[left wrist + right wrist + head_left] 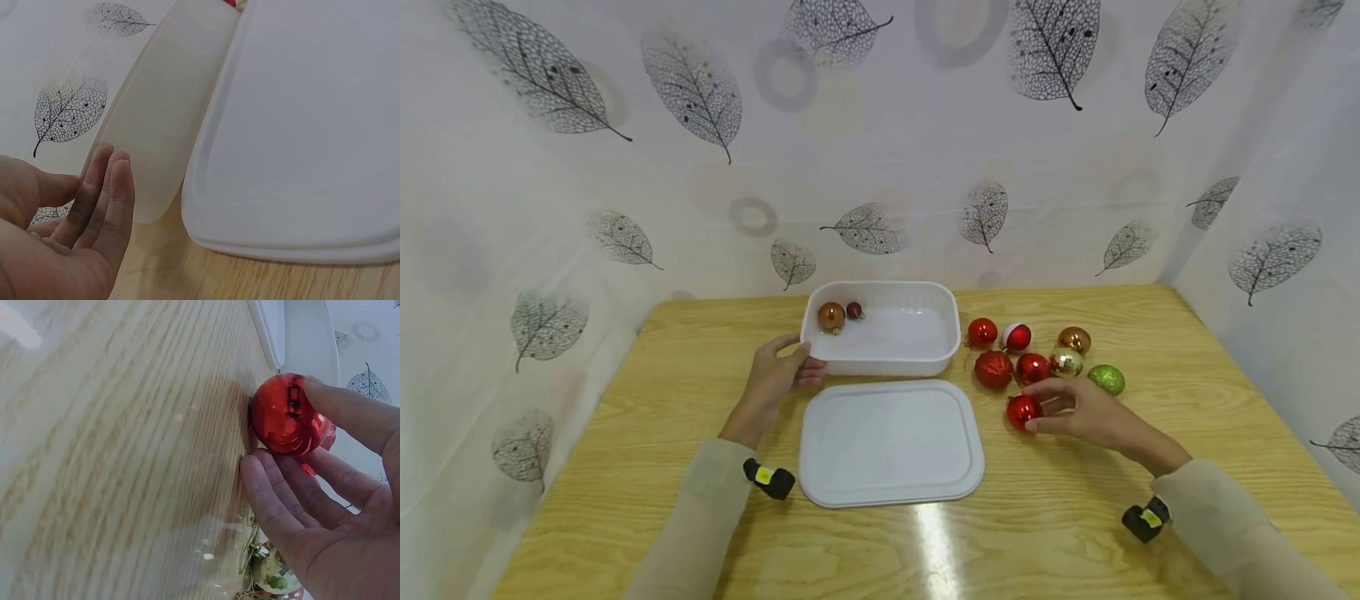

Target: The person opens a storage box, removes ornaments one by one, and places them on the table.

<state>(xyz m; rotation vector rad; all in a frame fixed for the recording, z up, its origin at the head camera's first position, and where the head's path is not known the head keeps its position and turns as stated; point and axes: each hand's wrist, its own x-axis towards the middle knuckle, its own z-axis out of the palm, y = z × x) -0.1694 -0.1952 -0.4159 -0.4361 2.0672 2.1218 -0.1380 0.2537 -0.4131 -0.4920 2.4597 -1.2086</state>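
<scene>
A white plastic container (895, 367) stands at the back of the table, with an orange-brown bauble (831, 316) and a small dark red bauble (854, 311) inside. My left hand (778, 371) holds its front left corner, thumb by the rim and fingers along the outer wall. In the left wrist view, the hand (81, 219) has its fingers against that wall. To the right, my right hand (1078, 408) grips a shiny red bauble (1022, 412) between thumb and fingers. The right wrist view has this red bauble (287, 415) close to the tabletop.
A white lid (891, 443) lies flat in front of the container. Several baubles sit right of it, among them a textured red one (993, 369), a mirrored gold one (1066, 362) and a glittery green one (1107, 380). A leaf-patterned curtain (880, 167) hangs behind the table.
</scene>
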